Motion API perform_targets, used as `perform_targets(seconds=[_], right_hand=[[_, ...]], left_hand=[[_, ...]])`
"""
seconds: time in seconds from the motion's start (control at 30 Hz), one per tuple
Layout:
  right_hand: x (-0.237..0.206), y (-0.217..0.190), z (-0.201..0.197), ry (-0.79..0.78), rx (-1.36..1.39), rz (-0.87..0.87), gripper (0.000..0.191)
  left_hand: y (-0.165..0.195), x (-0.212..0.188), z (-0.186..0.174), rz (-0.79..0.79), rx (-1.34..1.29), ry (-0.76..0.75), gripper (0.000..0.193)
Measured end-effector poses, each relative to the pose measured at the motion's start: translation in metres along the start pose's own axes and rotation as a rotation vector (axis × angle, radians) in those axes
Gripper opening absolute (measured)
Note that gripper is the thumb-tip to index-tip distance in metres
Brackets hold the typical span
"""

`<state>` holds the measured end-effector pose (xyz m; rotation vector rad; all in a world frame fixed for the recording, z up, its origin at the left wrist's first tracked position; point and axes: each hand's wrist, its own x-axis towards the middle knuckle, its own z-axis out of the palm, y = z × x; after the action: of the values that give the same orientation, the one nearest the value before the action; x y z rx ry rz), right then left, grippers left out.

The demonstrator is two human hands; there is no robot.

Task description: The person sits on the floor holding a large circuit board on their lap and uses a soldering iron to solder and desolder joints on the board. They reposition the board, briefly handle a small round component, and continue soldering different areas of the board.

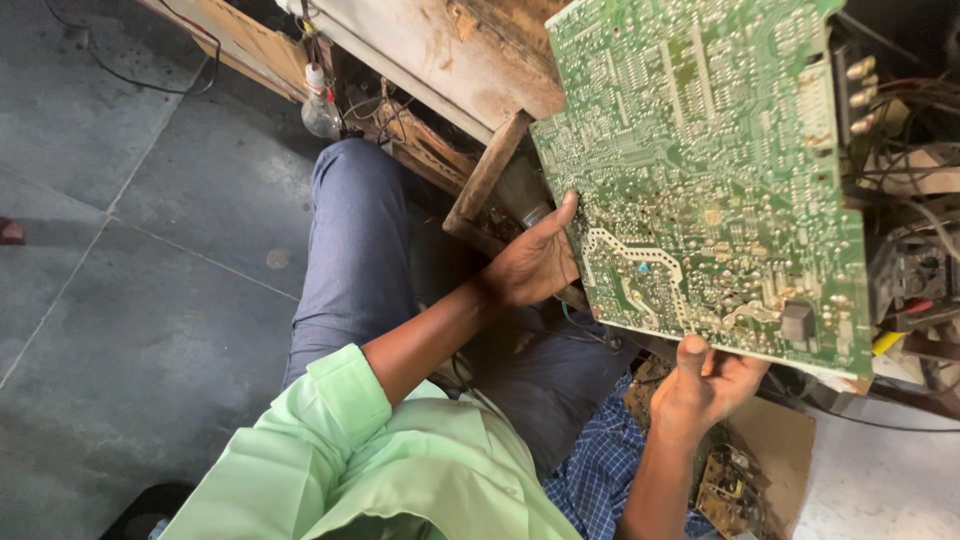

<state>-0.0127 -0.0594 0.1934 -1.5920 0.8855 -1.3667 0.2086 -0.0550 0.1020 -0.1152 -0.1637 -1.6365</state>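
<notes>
A large green circuit board [700,170] is held up with its solder side toward me. My left hand [535,265] grips its left edge, thumb lying along the board. At the board's lower edge, my right hand [705,385] holds on with the thumb pressed against the face. A small dark component [797,322] sits near the lower right corner. Metal connectors [860,95] stick out along the board's right side. My left arm wears a light green sleeve [340,420].
My knee in blue trousers [350,250] is below the board. A worn wooden bench with an open drawer [480,185] stands behind, with a clear bottle [320,110] beside it. Tangled wires [920,260] crowd the right. Blue checked cloth [600,470] and cardboard with scrap parts [740,480] lie below. Grey tiled floor [130,300] spreads left.
</notes>
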Motion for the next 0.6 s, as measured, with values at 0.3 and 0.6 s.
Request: perform_targets(seconds=[0.3,0.6], right_hand=[[0.003,0.022,-0.016,0.037,0.107,0.106,0.075],[0.006,0.063,-0.048,0.079,0.192,0.239,0.079]], left_hand=[[-0.001,-0.002,0.010,-0.003,0.025,0.162,0.061],[-0.011,0.006,0.003,0.052,0.079,0.158,0.066]])
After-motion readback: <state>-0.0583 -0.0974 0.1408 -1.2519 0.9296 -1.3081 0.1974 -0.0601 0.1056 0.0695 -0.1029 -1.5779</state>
